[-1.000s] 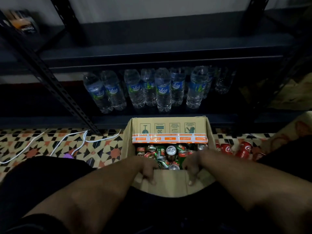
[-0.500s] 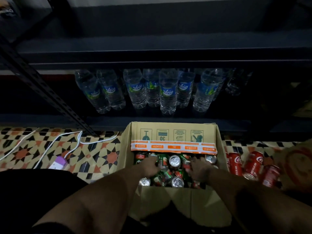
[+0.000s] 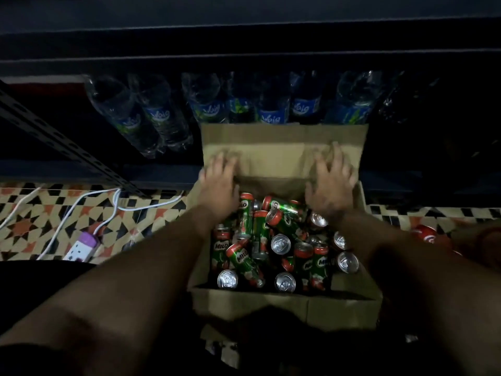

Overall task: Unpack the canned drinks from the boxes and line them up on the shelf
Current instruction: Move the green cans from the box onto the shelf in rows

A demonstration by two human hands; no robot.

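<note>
Head view, from where I stand behind the person: nearest, at six o'clock, the near flap (image 3: 284, 305) of the cardboard box (image 3: 370, 289) hangs folded down toward the lap, likely to leave the mouth clear. Inside lie the Milo cans (image 3: 245, 260), jumbled, some upright with silver tops showing, some tipped on their sides, none yet lifted out. Beyond them, at twelve o'clock, the left hand (image 3: 221, 180) and the right hand (image 3: 332, 180) press flat with spread fingers on the far flap (image 3: 273, 150), holding nothing; I judge they push it back so it stays out of the way. At three o'clock red cans (image 3: 425, 234) lie on the patterned floor (image 3: 54, 213) just beside the box. At nine o'clock a power strip (image 3: 81, 245) and white cables (image 3: 127, 204) sit well apart from it. Farther off, water bottles (image 3: 162, 123) crowd the low shelf (image 3: 151, 172) right behind the raised flap, so room there looks tight. The upper shelf (image 3: 244, 44) is too dark to tell.
</note>
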